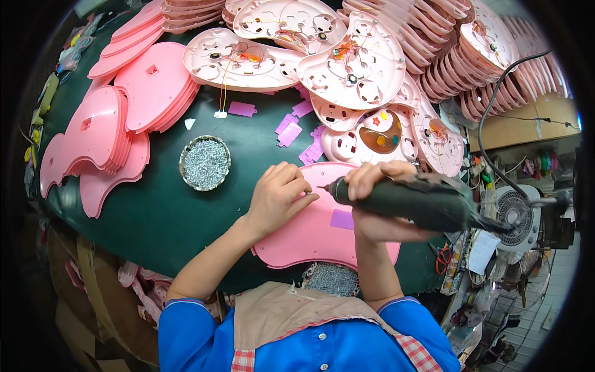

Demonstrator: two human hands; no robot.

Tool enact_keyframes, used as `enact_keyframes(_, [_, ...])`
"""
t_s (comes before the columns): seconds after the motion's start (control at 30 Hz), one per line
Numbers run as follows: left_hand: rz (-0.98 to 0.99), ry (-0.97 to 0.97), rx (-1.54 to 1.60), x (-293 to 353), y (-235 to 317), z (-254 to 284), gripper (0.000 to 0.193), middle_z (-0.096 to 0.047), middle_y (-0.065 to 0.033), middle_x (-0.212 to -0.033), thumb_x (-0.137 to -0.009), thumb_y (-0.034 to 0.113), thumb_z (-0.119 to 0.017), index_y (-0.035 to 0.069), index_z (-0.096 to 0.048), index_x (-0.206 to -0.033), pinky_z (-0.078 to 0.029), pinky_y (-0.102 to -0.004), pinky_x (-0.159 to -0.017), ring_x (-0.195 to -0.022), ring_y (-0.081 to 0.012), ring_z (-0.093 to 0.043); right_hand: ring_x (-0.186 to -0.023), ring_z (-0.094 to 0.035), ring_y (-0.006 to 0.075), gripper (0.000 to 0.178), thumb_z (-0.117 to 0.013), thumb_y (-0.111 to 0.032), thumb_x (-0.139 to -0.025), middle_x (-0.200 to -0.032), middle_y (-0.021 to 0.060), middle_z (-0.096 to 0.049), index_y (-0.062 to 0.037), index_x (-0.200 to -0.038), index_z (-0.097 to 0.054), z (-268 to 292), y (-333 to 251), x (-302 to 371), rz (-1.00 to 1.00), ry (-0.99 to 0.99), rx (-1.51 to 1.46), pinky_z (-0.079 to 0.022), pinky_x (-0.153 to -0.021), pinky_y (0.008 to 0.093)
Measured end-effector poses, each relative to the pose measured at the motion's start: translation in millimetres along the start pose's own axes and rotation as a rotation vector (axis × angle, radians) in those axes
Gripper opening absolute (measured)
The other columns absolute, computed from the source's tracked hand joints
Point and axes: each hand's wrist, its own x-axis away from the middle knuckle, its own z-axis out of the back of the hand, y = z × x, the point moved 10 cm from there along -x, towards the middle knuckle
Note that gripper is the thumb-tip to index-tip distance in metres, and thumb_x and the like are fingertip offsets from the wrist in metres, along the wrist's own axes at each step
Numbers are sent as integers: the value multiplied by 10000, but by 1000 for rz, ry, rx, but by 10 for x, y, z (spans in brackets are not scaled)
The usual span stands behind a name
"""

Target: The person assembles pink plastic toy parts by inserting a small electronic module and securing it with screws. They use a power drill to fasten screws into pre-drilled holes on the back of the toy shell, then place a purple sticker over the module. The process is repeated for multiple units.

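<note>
Smooth, slightly glossy pink plastic panel [310,232] lies on matt dark green cloth-like table top [167,211]. Electric screwdriver [403,199] has worn, scuffed green casing w/ metal bit. Shiny metal screws fill round tin [204,163]. Small purple plastic lids [289,133], matt.

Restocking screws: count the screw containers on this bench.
2. A round metal dish of screws sits left of the left hand; a second heap of screws lies at the near table edge, partly hidden.

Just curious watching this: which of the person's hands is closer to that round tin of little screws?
The left. The left hand lies just right of the tin of screws, on the pink panel. The right hand is farther right, wrapped round the green electric screwdriver.
</note>
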Motion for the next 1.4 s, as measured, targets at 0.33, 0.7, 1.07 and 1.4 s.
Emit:
enact_keyframes(0.33, [-263, 111, 91, 217, 377, 135, 212, -604, -18, -768, -706, 144, -880, 89, -710, -820, -441, -360, -686, -720, -208, -590, -670, -566, 229, 1089, -385, -992, -780, -759, 119, -597, -37, -1281, -530, -286, -348, 233, -97, -90, -99, -491, -740, 418])
enact_keyframes(0.7, [-94, 61, 174, 737, 548, 119, 214, -625, -27, -769, -715, 98, -892, 71, -738, -861, -434, -346, -610, -695, -205, -580, -656, -583, 225, 1154, -431, -1017, -722, -760, 125, -609, 2, -1249, -548, -208, -410, 812, -333, -78, 66, -489, -659, 394])
enact_keyframes(1.07, [-130, -37, 63, 979, 599, -140, 197, -625, -8, -785, -731, 160, -878, 105, -730, -849, -420, -370, -654, -715, -212, -586, -670, -595, 241, 738, -581, -705, -874, -769, 144, -628, 8, -1067, -590, -81, -34, 1205, -533, -137, 184, -501, -633, 386])
enact_keyframes(1.4, [-140, 2, 218, 869, 682, -56, 205, -611, -15, -730, -730, 130, -866, 85, -747, -891, -418, -367, -646, -681, -211, -573, -609, -584, 188, 829, -630, -800, -855, -751, 55, -585, -60, -1205, -494, -391, -542, 837, -236, -127, 48, -498, -677, 378])
